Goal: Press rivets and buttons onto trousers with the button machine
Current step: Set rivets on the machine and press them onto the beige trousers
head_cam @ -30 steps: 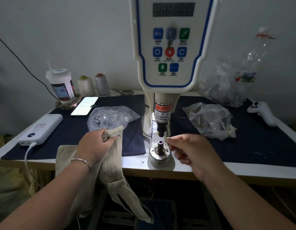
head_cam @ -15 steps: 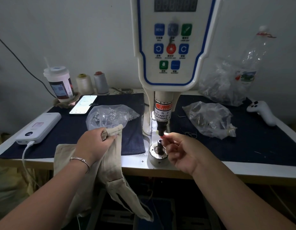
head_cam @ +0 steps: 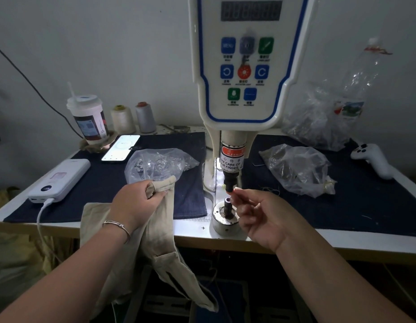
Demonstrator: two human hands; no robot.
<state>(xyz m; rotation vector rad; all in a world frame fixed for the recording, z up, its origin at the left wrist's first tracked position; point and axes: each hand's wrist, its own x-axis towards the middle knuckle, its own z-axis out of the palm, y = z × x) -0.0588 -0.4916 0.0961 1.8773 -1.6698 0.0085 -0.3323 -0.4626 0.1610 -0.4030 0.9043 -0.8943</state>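
Note:
The white button machine [head_cam: 245,66] stands at the table's middle, its black punch [head_cam: 230,183] hanging over the round metal die [head_cam: 225,217]. Beige trousers [head_cam: 155,241] drape over the table's front edge. My left hand [head_cam: 137,203] grips their waistband left of the die. My right hand [head_cam: 260,215] reaches in from the right, its fingertips pinching something small right at the punch tip, lit red by the machine's light. What it pinches is too small to make out.
Two clear bags of metal parts lie on the dark cloth, one on the left [head_cam: 158,164] and one on the right [head_cam: 298,169]. A power bank [head_cam: 60,180], phone [head_cam: 121,148], cup [head_cam: 88,120] and thread cones [head_cam: 132,117] stand at the left. A white controller [head_cam: 372,157] lies far right.
My right hand moved left from beside the die up to the punch tip and has drawn back slightly rightward. My left hand kept its grip on the trousers.

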